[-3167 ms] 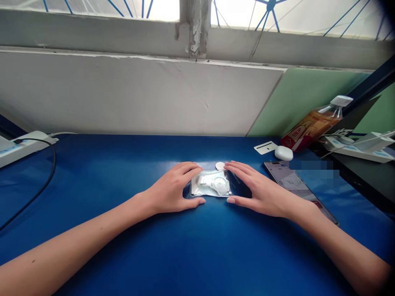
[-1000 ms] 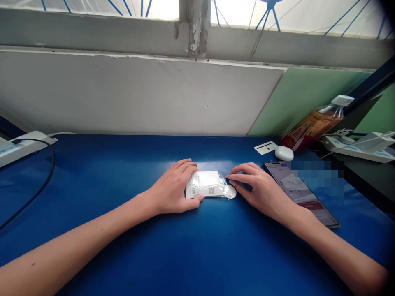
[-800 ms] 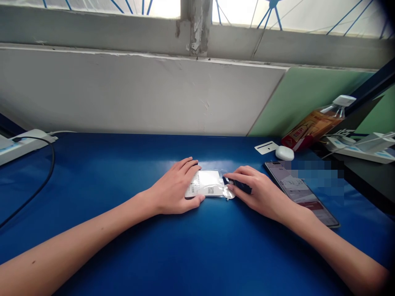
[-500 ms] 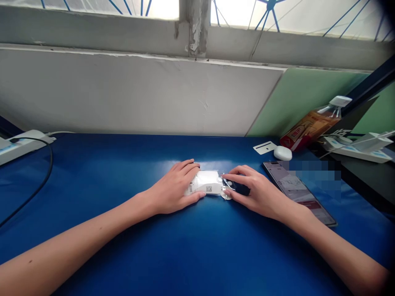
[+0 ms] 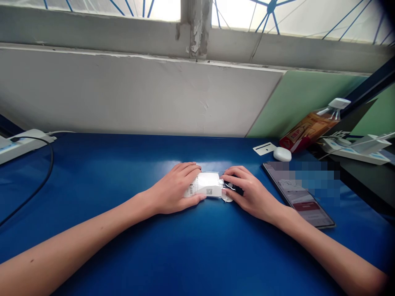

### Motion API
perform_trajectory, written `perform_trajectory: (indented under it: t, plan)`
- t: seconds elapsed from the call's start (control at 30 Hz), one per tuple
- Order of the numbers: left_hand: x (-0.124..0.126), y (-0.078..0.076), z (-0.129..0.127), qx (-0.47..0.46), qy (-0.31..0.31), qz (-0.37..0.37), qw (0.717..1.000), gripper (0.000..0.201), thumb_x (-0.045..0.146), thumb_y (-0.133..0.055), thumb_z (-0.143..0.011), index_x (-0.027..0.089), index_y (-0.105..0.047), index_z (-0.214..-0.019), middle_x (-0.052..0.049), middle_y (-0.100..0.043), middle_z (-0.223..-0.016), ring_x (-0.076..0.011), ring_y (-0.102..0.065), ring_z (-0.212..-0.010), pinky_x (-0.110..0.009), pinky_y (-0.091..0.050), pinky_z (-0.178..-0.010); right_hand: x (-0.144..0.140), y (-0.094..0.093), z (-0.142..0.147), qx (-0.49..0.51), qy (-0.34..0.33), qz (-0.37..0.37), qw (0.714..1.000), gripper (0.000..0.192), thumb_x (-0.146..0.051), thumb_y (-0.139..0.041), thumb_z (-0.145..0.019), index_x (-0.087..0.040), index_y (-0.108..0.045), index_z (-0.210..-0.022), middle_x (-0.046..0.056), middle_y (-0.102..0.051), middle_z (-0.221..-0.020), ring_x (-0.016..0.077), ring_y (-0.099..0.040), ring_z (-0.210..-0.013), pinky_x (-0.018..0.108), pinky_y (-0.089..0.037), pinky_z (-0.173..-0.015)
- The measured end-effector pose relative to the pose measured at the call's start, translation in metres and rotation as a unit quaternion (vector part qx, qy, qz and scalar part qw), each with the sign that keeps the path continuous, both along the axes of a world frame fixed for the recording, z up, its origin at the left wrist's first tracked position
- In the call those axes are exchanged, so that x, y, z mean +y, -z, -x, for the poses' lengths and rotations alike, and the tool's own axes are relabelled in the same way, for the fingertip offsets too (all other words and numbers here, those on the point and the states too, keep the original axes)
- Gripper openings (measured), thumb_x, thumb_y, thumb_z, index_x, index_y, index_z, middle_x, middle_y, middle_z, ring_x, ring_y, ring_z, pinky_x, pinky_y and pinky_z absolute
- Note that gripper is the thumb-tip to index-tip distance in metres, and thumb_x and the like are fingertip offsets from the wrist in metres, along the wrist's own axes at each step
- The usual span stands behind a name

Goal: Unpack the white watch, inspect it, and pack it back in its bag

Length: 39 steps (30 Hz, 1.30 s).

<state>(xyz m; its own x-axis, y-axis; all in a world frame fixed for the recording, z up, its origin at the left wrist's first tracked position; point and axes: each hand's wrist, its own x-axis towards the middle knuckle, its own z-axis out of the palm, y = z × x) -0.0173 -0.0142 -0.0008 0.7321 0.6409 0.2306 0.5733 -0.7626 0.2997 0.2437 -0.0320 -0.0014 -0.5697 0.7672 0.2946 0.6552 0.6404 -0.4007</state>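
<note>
Glossy plastic packet (image 5: 208, 184), smooth tabletop (image 5: 197, 250)

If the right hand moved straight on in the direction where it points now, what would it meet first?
The packet, most likely: the fingers of the right hand seem to touch its near end, though depth is hard to judge. Beyond it is the left hand.

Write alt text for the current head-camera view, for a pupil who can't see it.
A person's left hand holds one end of a small white packet on a blue tabletop, the right hand at its other end. To the right lie a phone, a white card and a rounded white case, with a bottle near the case.
</note>
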Motion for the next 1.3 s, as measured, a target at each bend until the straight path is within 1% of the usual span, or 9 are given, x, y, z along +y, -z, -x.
perform_trajectory:
  t: [0.17,0.33,0.5,0.6,0.73,0.87,1.03,1.17,1.3]
  plan:
    - [-0.001,-0.001,-0.002,-0.004,-0.006,-0.004,1.000,0.057,0.049,-0.054,-0.089,0.011,-0.047,-0.132,-0.017,-0.053,-0.135,-0.0330,-0.043,-0.131,-0.047,-0.037,-0.107,0.001,-0.002,-0.003,-0.037,-0.005,-0.025,0.999,0.019,-0.027,-0.053,-0.093,-0.017,-0.062,-0.106,0.012,-0.062,-0.108,0.0263,-0.053,-0.102,0.043,-0.049,-0.086]
    - [-0.001,-0.001,-0.001,-0.015,-0.011,-0.001,1.000,0.057,0.049,-0.056,-0.088,0.012,-0.048,-0.131,-0.017,-0.054,-0.134,-0.0333,-0.043,-0.131,-0.047,-0.038,-0.107,0.003,-0.003,-0.006,-0.043,-0.004,-0.022,0.999,0.020,-0.030,-0.052,-0.094,-0.018,-0.061,-0.107,0.011,-0.062,-0.107,0.0248,-0.054,-0.098,0.040,-0.049,-0.082]
    - [-0.001,-0.001,0.000,-0.014,-0.021,0.001,1.000,0.058,0.049,-0.056,-0.087,0.012,-0.049,-0.131,-0.016,-0.055,-0.133,-0.0327,-0.044,-0.130,-0.047,-0.039,-0.107,0.005,-0.005,-0.009,-0.055,-0.001,-0.025,0.998,0.021,-0.030,-0.050,-0.095,-0.018,-0.061,-0.109,0.011,-0.061,-0.109,0.0250,-0.054,-0.100,0.040,-0.049,-0.084]
    - [-0.001,0.000,0.000,-0.015,-0.023,0.000,1.000,0.057,0.049,-0.056,-0.087,0.012,-0.049,-0.130,-0.016,-0.055,-0.133,-0.0326,-0.044,-0.130,-0.047,-0.039,-0.107,0.005,-0.007,-0.010,-0.061,0.000,-0.009,0.998,0.023,-0.031,-0.049,-0.095,-0.019,-0.061,-0.111,0.011,-0.061,-0.110,0.0248,-0.054,-0.101,0.041,-0.049,-0.086]
    - [-0.001,-0.001,0.000,-0.015,-0.021,-0.003,1.000,0.058,0.050,-0.056,-0.087,0.013,-0.049,-0.131,-0.016,-0.054,-0.134,-0.0330,-0.043,-0.130,-0.047,-0.038,-0.107,0.003,-0.008,-0.009,-0.050,0.015,0.024,0.998,0.026,-0.034,-0.055,-0.092,-0.020,-0.061,-0.113,0.011,-0.060,-0.114,0.0255,-0.056,-0.105,0.041,-0.051,-0.088]
    - [-0.001,-0.002,-0.001,-0.008,-0.008,-0.011,1.000,0.058,0.049,-0.055,-0.088,0.011,-0.048,-0.131,-0.017,-0.053,-0.134,-0.0333,-0.043,-0.130,-0.047,-0.038,-0.107,0.001,-0.004,-0.006,-0.025,0.029,0.015,0.999,0.036,-0.039,-0.061,-0.087,-0.022,-0.061,-0.119,0.011,-0.059,-0.121,0.0276,-0.057,-0.110,0.044,-0.051,-0.092]
    - [-0.001,-0.001,-0.001,-0.009,-0.010,-0.011,1.000,0.056,0.049,-0.055,-0.088,0.013,-0.047,-0.131,-0.017,-0.053,-0.134,-0.0341,-0.043,-0.129,-0.048,-0.039,-0.106,-0.001,0.003,-0.002,0.001,0.027,-0.010,1.000,0.022,-0.030,-0.060,-0.089,-0.021,-0.065,-0.109,0.012,-0.058,-0.121,0.0277,-0.054,-0.114,0.044,-0.051,-0.093]
    - [-0.001,0.001,-0.001,-0.010,-0.016,-0.008,1.000,0.056,0.049,-0.055,-0.088,0.014,-0.047,-0.131,-0.016,-0.053,-0.134,-0.0339,-0.042,-0.130,-0.049,-0.039,-0.106,0.000,0.003,-0.002,0.006,0.002,-0.039,0.999,0.018,-0.028,-0.058,-0.091,-0.021,-0.062,-0.107,0.012,-0.060,-0.118,0.0286,-0.054,-0.114,0.046,-0.051,-0.092]
    - [-0.001,0.000,-0.001,-0.006,-0.020,-0.005,1.000,0.056,0.048,-0.055,-0.088,0.012,-0.048,-0.130,-0.017,-0.053,-0.134,-0.0327,-0.043,-0.130,-0.048,-0.038,-0.108,0.002,0.001,-0.005,-0.011,-0.008,-0.050,0.999,0.016,-0.030,-0.057,-0.092,-0.021,-0.061,-0.104,0.012,-0.061,-0.116,0.0279,-0.055,-0.111,0.046,-0.051,-0.091]
